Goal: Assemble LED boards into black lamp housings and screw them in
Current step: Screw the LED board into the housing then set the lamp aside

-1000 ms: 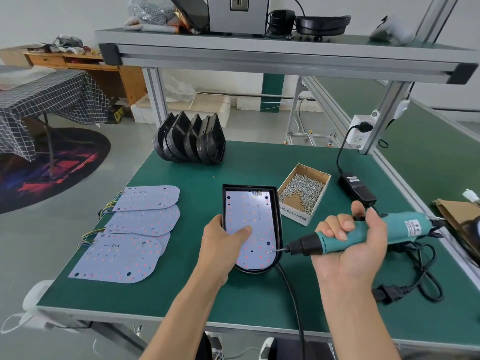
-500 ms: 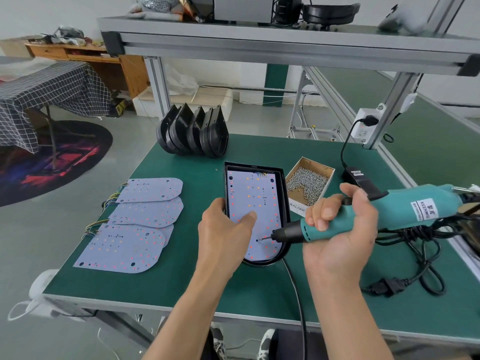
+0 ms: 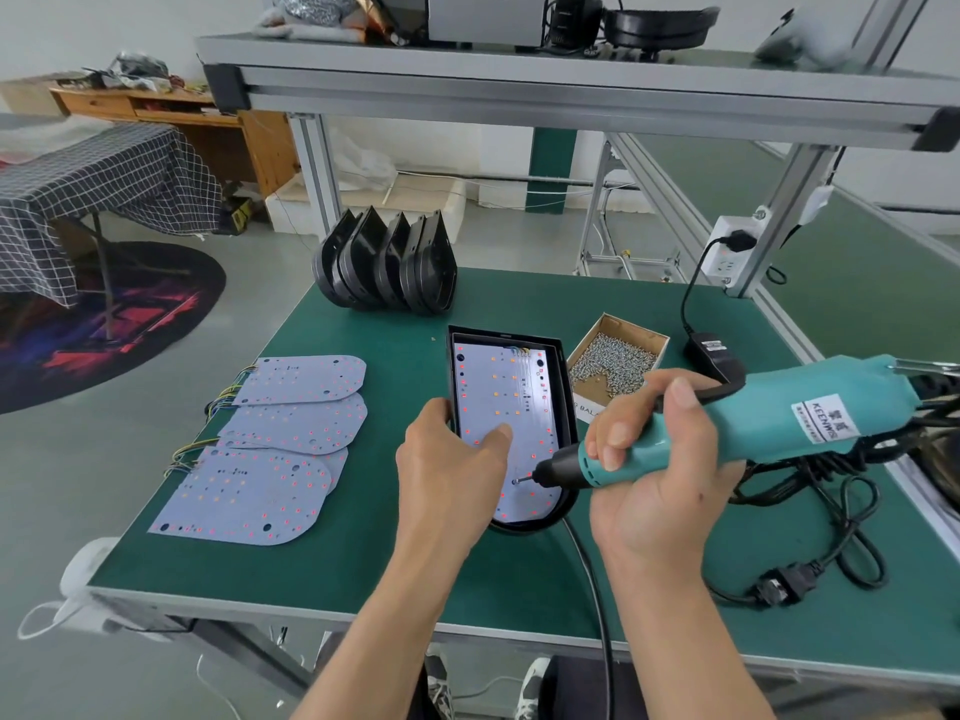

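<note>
Black lamp housing (image 3: 567,407) flat on green bench top (image 3: 395,579), mid-table, square end far, rounded end near. LED board (image 3: 506,407) seated inside it, face up, wires at far end.

Left hand (image 3: 447,475) over housing's left rim: fingers laid fairly straight on near-left part of board, pressing down, thumb on outer left wall of housing. Not curled round anything.

Right hand (image 3: 654,480) wrapped round teal electric screwdriver (image 3: 737,423), fingers closed on barrel, thumb on top. Tool held nearly level, pointing left, body out past right side of housing. Bit tip touching board at a dark hole in near-right area, just right of left fingertips. Can't tell if a screw sits on bit.

Housing between both hands: left hand on its left side, right hand near and right of it. Black cable running from rounded near end of housing toward near table edge.

Open cardboard box of screws (image 3: 615,356) just right of housing's far end, touching or nearly. Power adapter (image 3: 714,356) right of box, lead up to wall socket (image 3: 730,252). Coiled black cord with plug (image 3: 779,587) near-right.

Loose LED boards (image 3: 270,449) overlapped in a column left of housing, well apart from it, coloured wire tails on left. Row of empty black housings (image 3: 387,267) standing on edge at far side of table.
</note>
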### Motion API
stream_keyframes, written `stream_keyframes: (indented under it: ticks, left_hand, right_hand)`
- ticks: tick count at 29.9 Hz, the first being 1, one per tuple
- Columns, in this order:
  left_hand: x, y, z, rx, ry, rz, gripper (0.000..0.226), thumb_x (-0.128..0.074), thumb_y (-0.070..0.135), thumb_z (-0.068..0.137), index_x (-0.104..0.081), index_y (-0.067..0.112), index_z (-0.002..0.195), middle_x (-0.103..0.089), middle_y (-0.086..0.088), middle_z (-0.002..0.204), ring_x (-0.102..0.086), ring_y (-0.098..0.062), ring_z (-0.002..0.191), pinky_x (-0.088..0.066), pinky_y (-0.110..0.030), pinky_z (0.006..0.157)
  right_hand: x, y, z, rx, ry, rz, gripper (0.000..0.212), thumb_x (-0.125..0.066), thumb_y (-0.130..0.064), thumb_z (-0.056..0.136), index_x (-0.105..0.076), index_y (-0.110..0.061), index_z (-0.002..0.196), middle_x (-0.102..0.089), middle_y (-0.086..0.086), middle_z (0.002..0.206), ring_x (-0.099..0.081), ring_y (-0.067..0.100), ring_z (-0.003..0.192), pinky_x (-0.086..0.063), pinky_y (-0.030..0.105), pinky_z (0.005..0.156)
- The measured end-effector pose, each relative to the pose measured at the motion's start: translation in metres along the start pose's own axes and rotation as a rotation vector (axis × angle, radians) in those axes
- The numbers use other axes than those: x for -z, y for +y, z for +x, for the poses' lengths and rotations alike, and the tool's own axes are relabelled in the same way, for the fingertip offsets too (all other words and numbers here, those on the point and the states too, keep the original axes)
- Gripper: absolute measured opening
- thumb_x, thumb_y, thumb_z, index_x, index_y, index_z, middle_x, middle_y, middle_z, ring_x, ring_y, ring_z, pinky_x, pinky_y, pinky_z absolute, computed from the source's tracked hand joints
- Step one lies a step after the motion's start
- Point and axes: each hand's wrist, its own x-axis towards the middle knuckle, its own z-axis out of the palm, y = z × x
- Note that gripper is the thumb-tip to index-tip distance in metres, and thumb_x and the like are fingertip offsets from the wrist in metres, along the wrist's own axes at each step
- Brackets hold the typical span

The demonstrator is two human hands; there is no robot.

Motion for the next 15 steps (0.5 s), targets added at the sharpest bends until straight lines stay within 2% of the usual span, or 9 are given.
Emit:
stream_keyframes:
  ticks: [8, 10, 13, 15]
  left_hand:
    - [-0.0019, -0.0021, -0.0008, 0.012, 0.017, 0.018, 0.013, -0.076, 0.026, 0.082, -0.063, 0.029, 0.083, -0.064, 0.038, 0.072, -0.063, 0.009, 0.065, -0.039, -0.007, 0.043]
    - [-0.0020, -0.0033, -0.0010, 0.020, 0.023, 0.017, 0.013, -0.075, 0.026, 0.082, -0.063, 0.029, 0.084, -0.065, 0.036, 0.073, -0.063, 0.010, 0.065, -0.039, -0.006, 0.044]
    - [-0.0025, -0.0043, -0.0004, 0.026, 0.043, 0.018, 0.013, -0.076, 0.026, 0.081, -0.063, 0.028, 0.083, -0.068, 0.023, 0.067, -0.063, 0.009, 0.066, -0.039, -0.007, 0.044]
    - [-0.0027, -0.0042, -0.0003, 0.029, 0.046, 0.011, 0.014, -0.077, 0.025, 0.081, -0.063, 0.028, 0.083, -0.068, 0.023, 0.067, -0.063, 0.009, 0.065, -0.039, -0.006, 0.043]
  right_hand:
    - [-0.0038, 0.0066, -0.0073, 0.027, -0.085, -0.101, 0.006, -0.061, -0.024, 0.090, -0.065, -0.027, 0.087, -0.048, 0.001, 0.051, -0.041, 0.018, 0.041, -0.037, 0.026, 0.050]
    - [-0.0040, 0.0076, -0.0081, 0.039, -0.092, -0.115, 0.006, -0.061, -0.023, 0.091, -0.063, -0.026, 0.087, -0.049, 0.001, 0.051, -0.041, 0.019, 0.041, -0.037, 0.026, 0.051]
    - [-0.0037, 0.0088, -0.0081, 0.046, -0.091, -0.111, 0.007, -0.062, -0.021, 0.092, -0.058, -0.021, 0.086, -0.049, 0.002, 0.052, -0.041, 0.020, 0.041, -0.037, 0.026, 0.051]
    - [-0.0031, 0.0095, -0.0082, 0.045, -0.092, -0.111, 0.009, -0.062, -0.020, 0.092, -0.057, -0.019, 0.086, -0.049, 0.002, 0.052, -0.041, 0.020, 0.040, -0.037, 0.026, 0.051]
